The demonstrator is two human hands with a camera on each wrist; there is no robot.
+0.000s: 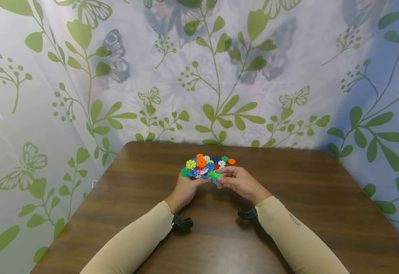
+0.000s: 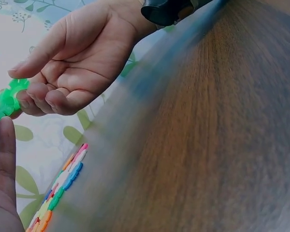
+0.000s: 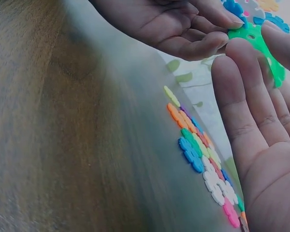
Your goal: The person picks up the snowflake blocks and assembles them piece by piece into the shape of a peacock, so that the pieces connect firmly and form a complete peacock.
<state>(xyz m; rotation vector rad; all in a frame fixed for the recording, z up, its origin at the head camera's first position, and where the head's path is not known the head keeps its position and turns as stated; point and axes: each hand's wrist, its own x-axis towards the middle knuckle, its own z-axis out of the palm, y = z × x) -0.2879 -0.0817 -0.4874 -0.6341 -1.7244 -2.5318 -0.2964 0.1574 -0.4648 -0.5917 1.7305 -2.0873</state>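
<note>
My left hand [image 1: 185, 189] holds a cluster of interlocking flower-shaped plastic discs [image 1: 201, 163] above the table, in orange, yellow, blue, white and green. In the right wrist view its thumb lies against a blue disc [image 3: 234, 8]. At the cluster's right side my right hand [image 1: 243, 184] pinches green discs [image 2: 9, 99] between thumb and fingers. These green discs touch the blue and white part of the cluster in the right wrist view. Fingers hide some of the joints, so I cannot tell how firmly the green discs are fitted.
Loose flower discs lie flat beyond the hands, among them an orange disc [image 1: 231, 161], a green disc [image 1: 224, 158] and a pink disc [image 3: 230, 214]. The brown wooden table [image 1: 144, 190] meets a leaf-patterned curtain [image 1: 172, 95] at the back. Black wrist devices [image 1: 183, 222] sit under both wrists.
</note>
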